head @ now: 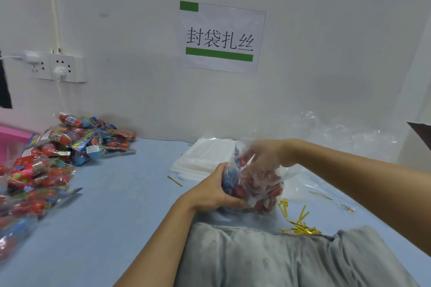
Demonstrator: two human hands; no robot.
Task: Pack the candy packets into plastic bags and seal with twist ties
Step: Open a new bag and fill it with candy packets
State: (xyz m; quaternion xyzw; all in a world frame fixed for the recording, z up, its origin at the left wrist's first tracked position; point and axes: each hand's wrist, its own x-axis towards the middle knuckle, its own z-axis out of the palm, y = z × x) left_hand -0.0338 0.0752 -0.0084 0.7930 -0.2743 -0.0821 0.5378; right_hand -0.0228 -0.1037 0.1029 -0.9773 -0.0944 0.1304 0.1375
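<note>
A clear plastic bag [256, 184] filled with red and blue candy packets sits at the middle of the blue table. My left hand [217, 190] grips the bag's lower left side. My right hand [265, 154] is inside the bag's open top, fingers curled among the packets; the blurred plastic hides what they hold. A big heap of candy packets [70, 144] lies at the left. A stack of flat empty bags [205, 158] lies behind the held bag. Gold twist ties [298, 226] are scattered at the front right.
The blue table [112, 198] ends at a white wall with a paper sign [221, 37] and power sockets [58, 66]. Crumpled clear plastic [338, 133] lies at the back right. A pink box [11, 137] sits at the far left. One loose tie [175, 180] lies mid-table.
</note>
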